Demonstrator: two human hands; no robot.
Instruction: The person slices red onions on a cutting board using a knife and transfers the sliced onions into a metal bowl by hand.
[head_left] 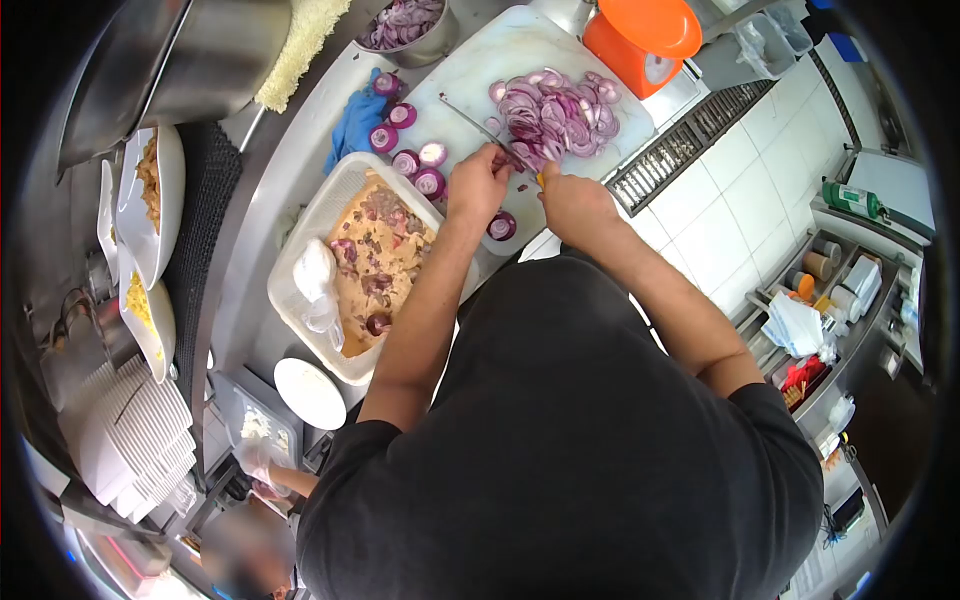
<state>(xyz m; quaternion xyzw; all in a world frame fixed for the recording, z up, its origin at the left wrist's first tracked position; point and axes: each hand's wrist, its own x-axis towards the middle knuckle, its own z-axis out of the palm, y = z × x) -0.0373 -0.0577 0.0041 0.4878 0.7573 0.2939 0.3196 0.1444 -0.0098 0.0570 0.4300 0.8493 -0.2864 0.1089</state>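
Observation:
My right hand (578,205) is closed around the yellow handle of a knife (470,118), whose long blade slants across the white cutting board (460,60). Beside the blade, my left hand (480,182) has its fingers curled together at the board; what they hold is hidden. Sliced red onion (560,115) lies in a heap just beyond the blade. Several peeled red onions (383,138) sit along the board's left side, and another onion (501,226) lies near my wrists.
A white basket (290,290) of onion scraps and a plastic bag stands left, by a blue cloth (355,125). A metal bowl (445,30) of sliced onion and an orange scale (640,60) stand beyond. At lower left, another person's gloved hand (258,460) is by a grey tray (235,395).

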